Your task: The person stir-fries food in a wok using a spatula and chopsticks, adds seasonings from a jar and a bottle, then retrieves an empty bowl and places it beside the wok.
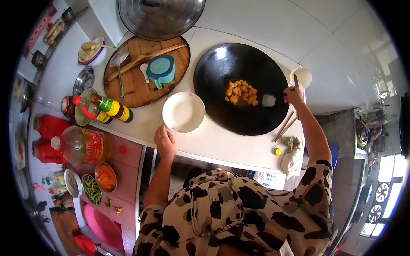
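A large black wok (239, 64) is set into the white counter, with browned chunks of food (241, 92) gathered at its bottom. My right hand (294, 96) is wrapped round the handle of a wok spatula (268, 100), whose flat head rests in the wok just right of the food. Left of the wok, my left hand (165, 141) grips the near rim of a white bowl (183, 112) that has nothing in it. The bowl is upright at the counter's front, close to the wok's edge. Some of my left fingers are hidden under the bowl.
A round wooden board (128, 91) holds a ladle (120, 68), a white spoon and a teal lidded container (161, 69). Bottles (113, 109) and a big oil jug (83, 145) stand left. Chopsticks (285, 127), a yellow cap (277, 151) and a cloth (291, 160) lie right.
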Demonstrator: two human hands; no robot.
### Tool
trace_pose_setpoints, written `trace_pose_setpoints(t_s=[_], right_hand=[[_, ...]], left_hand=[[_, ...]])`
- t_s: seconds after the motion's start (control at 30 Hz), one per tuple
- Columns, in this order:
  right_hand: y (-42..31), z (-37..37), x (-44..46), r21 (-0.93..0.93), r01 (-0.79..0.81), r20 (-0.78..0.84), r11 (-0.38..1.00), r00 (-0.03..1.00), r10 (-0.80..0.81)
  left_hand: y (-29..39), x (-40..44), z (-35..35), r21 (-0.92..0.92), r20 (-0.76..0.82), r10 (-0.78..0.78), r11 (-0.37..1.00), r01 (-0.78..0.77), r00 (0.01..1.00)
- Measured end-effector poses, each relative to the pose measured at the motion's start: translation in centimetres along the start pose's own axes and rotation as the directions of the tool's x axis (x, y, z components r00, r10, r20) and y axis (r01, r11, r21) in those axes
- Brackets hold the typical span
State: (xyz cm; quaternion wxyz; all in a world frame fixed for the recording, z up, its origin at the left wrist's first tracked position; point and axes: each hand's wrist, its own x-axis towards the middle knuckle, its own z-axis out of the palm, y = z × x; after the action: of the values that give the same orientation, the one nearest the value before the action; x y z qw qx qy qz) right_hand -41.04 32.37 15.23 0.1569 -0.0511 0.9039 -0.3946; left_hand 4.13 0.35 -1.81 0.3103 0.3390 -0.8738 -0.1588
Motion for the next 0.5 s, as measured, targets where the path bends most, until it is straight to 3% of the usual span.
trace_pose_setpoints(t_s=[0.13, 0.27, 0.33, 0.4, 0.47, 0.5], right_hand=[[1.8, -0.5, 3.5, 0.055, -0.16, 0.088, 0.986, 0.984, 0.155], [6.0, 4.4, 4.5, 0.319, -0.263, 0.139, 0.911, 0.963, 0.229], [7.1, 8.2, 2.5, 0.512, -0.278, 0.14, 0.813, 0.961, 0.24], [9.2, 12.0, 2.1, 0.702, -0.349, 0.19, 0.621, 0.932, 0.309], [9.0, 13.1, 1.2, 0.798, -0.371, 0.249, 0.476, 0.921, 0.3], [8.7, 12.8, 1.2, 0.793, -0.341, 0.237, 0.505, 0.936, 0.26]], left_hand=[[0.3, 0.1, -0.1, 0.006, -0.02, -0.009, 1.0, 0.009, 1.0], [-0.1, 0.0, 0.1, -0.001, -0.053, 0.057, 0.998, -0.057, 0.997], [0.0, 0.0, 0.0, 0.007, -0.046, 0.068, 0.998, -0.067, 0.997], [0.0, -0.1, -0.1, -0.01, -0.019, 0.052, 0.999, -0.053, 0.998], [-0.1, 0.0, -0.1, 0.015, -0.044, 0.083, 0.996, -0.083, 0.996], [0.0, -0.2, -0.1, 0.026, -0.054, 0.097, 0.995, -0.096, 0.994]])
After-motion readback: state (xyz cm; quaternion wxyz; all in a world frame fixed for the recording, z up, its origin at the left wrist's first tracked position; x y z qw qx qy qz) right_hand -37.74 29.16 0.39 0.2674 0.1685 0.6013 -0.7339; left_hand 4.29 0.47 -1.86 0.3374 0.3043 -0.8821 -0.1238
